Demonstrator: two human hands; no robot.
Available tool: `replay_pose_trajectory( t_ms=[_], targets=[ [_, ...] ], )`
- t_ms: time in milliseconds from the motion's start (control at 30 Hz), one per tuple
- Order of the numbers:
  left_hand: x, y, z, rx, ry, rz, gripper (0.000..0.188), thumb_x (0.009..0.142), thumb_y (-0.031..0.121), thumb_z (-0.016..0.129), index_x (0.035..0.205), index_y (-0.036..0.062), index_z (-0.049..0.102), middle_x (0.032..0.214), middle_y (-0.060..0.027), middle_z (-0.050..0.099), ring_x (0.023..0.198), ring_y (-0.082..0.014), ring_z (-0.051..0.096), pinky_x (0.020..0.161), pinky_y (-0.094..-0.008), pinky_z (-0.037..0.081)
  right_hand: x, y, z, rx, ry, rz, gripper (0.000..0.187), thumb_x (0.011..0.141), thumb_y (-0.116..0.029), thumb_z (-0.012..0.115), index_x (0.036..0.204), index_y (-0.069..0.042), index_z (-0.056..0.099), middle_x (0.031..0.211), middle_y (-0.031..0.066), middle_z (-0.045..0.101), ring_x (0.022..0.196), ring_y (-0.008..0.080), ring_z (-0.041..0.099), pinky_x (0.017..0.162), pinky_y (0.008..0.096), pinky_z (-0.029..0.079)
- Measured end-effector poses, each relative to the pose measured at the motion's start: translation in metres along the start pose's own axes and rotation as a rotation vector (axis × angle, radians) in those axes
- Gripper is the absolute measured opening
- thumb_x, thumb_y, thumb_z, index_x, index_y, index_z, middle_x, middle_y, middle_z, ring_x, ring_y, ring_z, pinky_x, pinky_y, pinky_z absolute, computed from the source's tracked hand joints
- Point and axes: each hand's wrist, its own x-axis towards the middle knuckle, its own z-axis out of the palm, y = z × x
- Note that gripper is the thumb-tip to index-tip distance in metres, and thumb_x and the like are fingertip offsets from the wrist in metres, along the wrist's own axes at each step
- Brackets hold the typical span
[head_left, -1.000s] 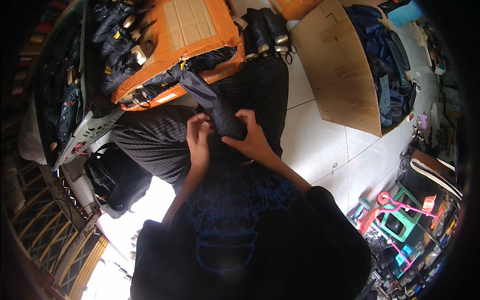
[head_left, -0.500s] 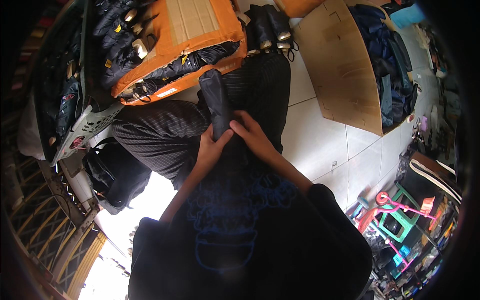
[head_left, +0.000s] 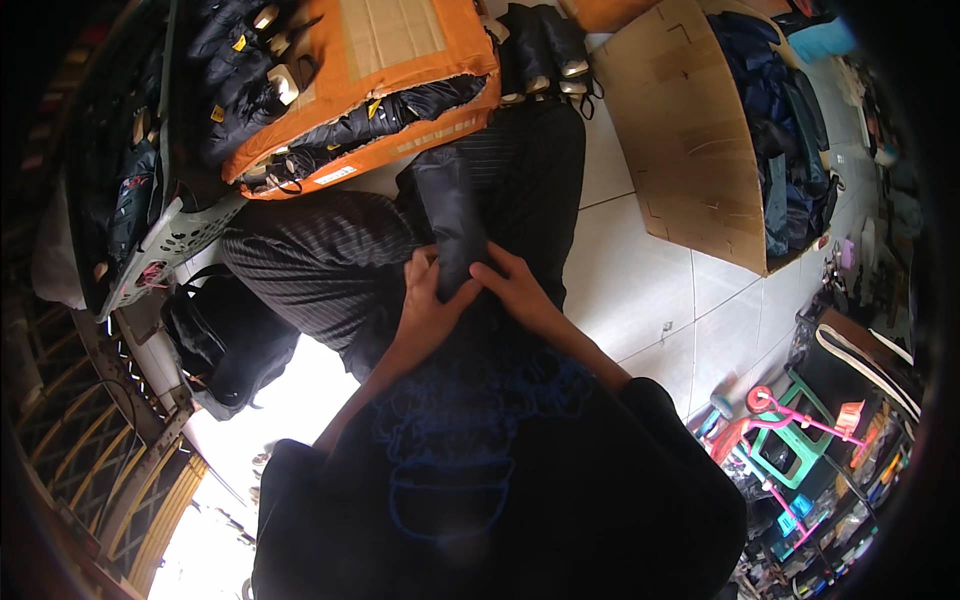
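Note:
A folded black umbrella (head_left: pixel 447 205), smooth and rolled in dark fabric, lies over my lap and points away from me. My left hand (head_left: pixel 428 297) is closed round its near end from the left, thumb along the side. From the right my right hand (head_left: pixel 512 283) pinches the same end, with thumb and fingers against the fabric. The umbrella's near tip is hidden between my hands and my dark shirt. Just beyond my legs, an orange-taped carton (head_left: pixel 330 180) holds several more black umbrellas with pale handles.
More black umbrellas (head_left: pixel 545 50) lie beyond my right knee. An open cardboard box (head_left: pixel 690 140) of dark blue folded umbrellas stands at the right. A grey plastic crate (head_left: pixel 165 240) and a black bag (head_left: pixel 235 335) are at the left. A green stool (head_left: pixel 795 440) stands lower right.
The umbrella and both hands have shifted slightly toward me and to the right. My left fingers have changed their hold on the near end.

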Motion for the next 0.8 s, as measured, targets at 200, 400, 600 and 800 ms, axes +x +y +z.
replay_pose_trajectory(
  t_ms=[200,400,600,800],
  targets=[
    [0.007,0.016,-0.021,-0.145,-0.115,-0.059,0.036,0.090,0.014,0.066,0.120,-0.0045,0.059,0.103,-0.0106,0.054,0.093,-0.0233,0.057,0.087,-0.0335,0.046,-0.004,-0.004,-0.003,0.138,0.113,-0.089,0.053,0.097,-0.026,0.061,0.138,0.003,0.045,0.122,0.0130,0.061,0.114,0.0174,0.056,0.098,0.0304,0.043],
    [0.003,0.008,-0.004,-0.435,-0.047,0.088,0.028,0.084,-0.002,0.070,0.111,0.0012,0.065,0.093,-0.0068,0.060,0.073,-0.0139,0.061,0.064,-0.0270,0.051,0.004,0.000,-0.004,0.444,0.135,0.002,0.050,0.094,-0.022,0.064,0.136,-0.001,0.045,0.119,0.0118,0.060,0.108,0.0180,0.059,0.096,0.0314,0.045],
    [-0.002,0.006,-0.003,-0.113,0.051,0.292,0.027,0.076,-0.007,0.076,0.100,0.0013,0.067,0.093,-0.0081,0.063,0.071,-0.0113,0.062,0.066,-0.0244,0.051,0.004,0.000,-0.004,0.486,0.032,0.093,0.044,0.095,-0.026,0.064,0.128,-0.002,0.050,0.110,0.0102,0.064,0.104,0.0169,0.061,0.092,0.0322,0.048],
    [-0.003,0.010,0.000,-0.186,0.066,0.102,0.024,0.074,-0.002,0.080,0.093,0.0004,0.067,0.090,-0.0071,0.063,0.069,-0.0139,0.062,0.066,-0.0259,0.051,0.006,0.013,-0.011,0.461,-0.003,0.149,0.043,0.094,-0.028,0.064,0.125,0.001,0.054,0.113,0.0108,0.063,0.108,0.0162,0.059,0.093,0.0312,0.048]
  ],
)
